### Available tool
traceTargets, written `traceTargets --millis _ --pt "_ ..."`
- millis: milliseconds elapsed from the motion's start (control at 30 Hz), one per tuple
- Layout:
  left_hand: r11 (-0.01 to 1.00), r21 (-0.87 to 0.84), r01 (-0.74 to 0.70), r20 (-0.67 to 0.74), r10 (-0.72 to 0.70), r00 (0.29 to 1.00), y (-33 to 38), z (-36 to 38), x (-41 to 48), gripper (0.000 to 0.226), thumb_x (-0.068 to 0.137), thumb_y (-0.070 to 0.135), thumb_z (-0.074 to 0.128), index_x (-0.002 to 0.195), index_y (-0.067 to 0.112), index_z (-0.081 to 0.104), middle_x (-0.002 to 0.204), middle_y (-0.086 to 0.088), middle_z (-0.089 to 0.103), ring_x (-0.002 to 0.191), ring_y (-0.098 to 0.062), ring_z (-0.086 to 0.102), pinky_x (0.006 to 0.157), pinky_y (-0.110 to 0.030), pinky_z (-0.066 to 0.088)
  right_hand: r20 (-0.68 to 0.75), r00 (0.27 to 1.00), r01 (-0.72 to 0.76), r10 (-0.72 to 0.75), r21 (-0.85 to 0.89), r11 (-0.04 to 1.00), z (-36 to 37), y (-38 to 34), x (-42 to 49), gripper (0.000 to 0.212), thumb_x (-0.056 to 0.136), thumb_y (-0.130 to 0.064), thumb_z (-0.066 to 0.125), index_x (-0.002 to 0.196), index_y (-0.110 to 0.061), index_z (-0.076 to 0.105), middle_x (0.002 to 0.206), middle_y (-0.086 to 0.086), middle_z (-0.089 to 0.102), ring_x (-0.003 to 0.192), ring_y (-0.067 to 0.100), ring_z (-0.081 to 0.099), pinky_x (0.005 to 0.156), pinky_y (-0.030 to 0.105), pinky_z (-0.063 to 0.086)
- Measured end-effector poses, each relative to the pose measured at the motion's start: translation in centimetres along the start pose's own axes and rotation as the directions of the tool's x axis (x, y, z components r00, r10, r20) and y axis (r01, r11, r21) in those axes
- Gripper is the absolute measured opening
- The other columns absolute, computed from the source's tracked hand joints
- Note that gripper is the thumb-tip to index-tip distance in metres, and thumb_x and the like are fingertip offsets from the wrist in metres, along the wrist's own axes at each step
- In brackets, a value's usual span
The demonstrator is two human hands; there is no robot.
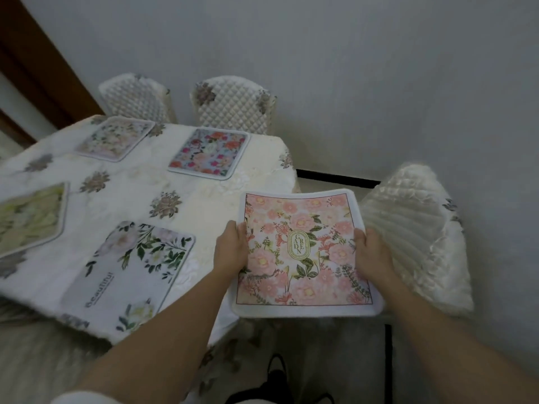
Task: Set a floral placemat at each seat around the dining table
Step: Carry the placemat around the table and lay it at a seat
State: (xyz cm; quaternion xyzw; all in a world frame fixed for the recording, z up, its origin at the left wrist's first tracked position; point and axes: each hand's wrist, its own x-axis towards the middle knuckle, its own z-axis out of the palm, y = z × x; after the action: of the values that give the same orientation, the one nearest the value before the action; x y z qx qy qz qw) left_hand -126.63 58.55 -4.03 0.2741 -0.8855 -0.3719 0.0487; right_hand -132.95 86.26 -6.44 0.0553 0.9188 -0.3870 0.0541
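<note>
I hold a pink floral placemat (303, 252) marked "GARDEN" with both hands, over the table's right end. My left hand (230, 249) grips its left edge and my right hand (372, 256) grips its right edge. Several placemats lie flat on the white floral tablecloth (122, 193): a white one with green leaves (131, 272) near me, a yellow-green one (29, 217) at the left, a pale pink one (115, 138) and a blue one with red flowers (210, 154) on the far side.
Two quilted white chairs (137, 97) (233, 104) stand behind the far side of the table. A third covered chair (414, 237) stands at the right end, beside my right hand. A grey wall (379, 83) closes the back. A brown door frame (38, 62) is at the upper left.
</note>
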Motion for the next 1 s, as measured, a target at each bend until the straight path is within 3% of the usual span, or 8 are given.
traceTargets --millis 300,467,600,700,867,1000 --pt "0.987 -0.062 0.15 -0.148 -0.158 0.976 -4.5 -2.4 4.2 0.038 0.106 0.036 0.029 0.091 0.005 0.046 0.071 -0.004 0.048 0.061 -0.016 0.044 0.053 -0.031 0.031 0.171 0.974 0.155 -0.149 -0.018 0.988 6.1 -6.3 6.5 0.039 0.103 -0.041 0.033 0.097 -0.009 0.053 0.083 0.008 0.06 0.077 0.029 0.059 0.067 0.04 0.05" --pt "0.968 -0.129 0.213 -0.172 -0.234 0.957 -6.6 -2.7 6.7 0.037 0.106 0.036 0.028 0.089 0.007 0.044 0.071 -0.004 0.047 0.061 -0.018 0.043 0.052 -0.032 0.031 0.279 0.945 0.197 -0.168 -0.077 0.977 8.5 -9.9 9.9 0.034 0.104 -0.043 0.031 0.099 -0.014 0.049 0.08 0.0 0.058 0.074 0.022 0.058 0.061 0.035 0.043" --pt "0.951 -0.172 0.256 -0.178 -0.285 0.942 -7.3 -2.6 8.3 0.033 0.106 0.031 0.028 0.091 0.007 0.045 0.07 -0.001 0.047 0.06 -0.013 0.044 0.049 -0.03 0.028 0.336 0.919 0.24 -0.204 -0.068 0.968 10.9 -11.4 13.2 0.036 0.103 -0.045 0.031 0.105 -0.017 0.052 0.093 0.001 0.064 0.086 0.025 0.064 0.076 0.044 0.053" --pt "0.929 -0.202 0.31 -0.172 -0.346 0.923 -7.8 -2.0 9.1 0.032 0.106 0.03 0.029 0.092 0.007 0.045 0.071 0.001 0.047 0.061 -0.013 0.045 0.05 -0.028 0.029 0.383 0.892 0.284 -0.24 -0.063 0.957 12.2 -12.1 15.5 0.034 0.102 -0.047 0.033 0.1 -0.018 0.052 0.09 0.003 0.066 0.082 0.024 0.064 0.074 0.044 0.054" --pt "0.87 -0.286 0.401 -0.129 -0.45 0.884 -8.3 -1.0 9.7 0.026 0.106 0.027 0.033 0.093 0.01 0.046 0.074 0.007 0.048 0.066 -0.008 0.049 0.053 -0.022 0.032 0.486 0.813 0.409 -0.321 -0.083 0.909 14.4 -13.7 19.5 0.034 0.104 -0.033 0.037 0.081 -0.01 0.043 0.069 0.006 0.048 0.063 0.02 0.044 0.056 0.035 0.033" --pt "0.764 -0.387 0.516 0.009 -0.556 0.831 -9.1 0.5 9.7 0.025 0.105 0.032 0.037 0.092 0.016 0.051 0.085 -0.002 0.058 0.081 -0.023 0.059 0.064 -0.032 0.046 0.555 0.76 0.455 -0.338 -0.085 0.886 16.5 -14.6 23.0 0.034 0.105 -0.032 0.037 0.078 -0.011 0.04 0.067 0.003 0.043 0.061 0.02 0.04 0.054 0.034 0.028"
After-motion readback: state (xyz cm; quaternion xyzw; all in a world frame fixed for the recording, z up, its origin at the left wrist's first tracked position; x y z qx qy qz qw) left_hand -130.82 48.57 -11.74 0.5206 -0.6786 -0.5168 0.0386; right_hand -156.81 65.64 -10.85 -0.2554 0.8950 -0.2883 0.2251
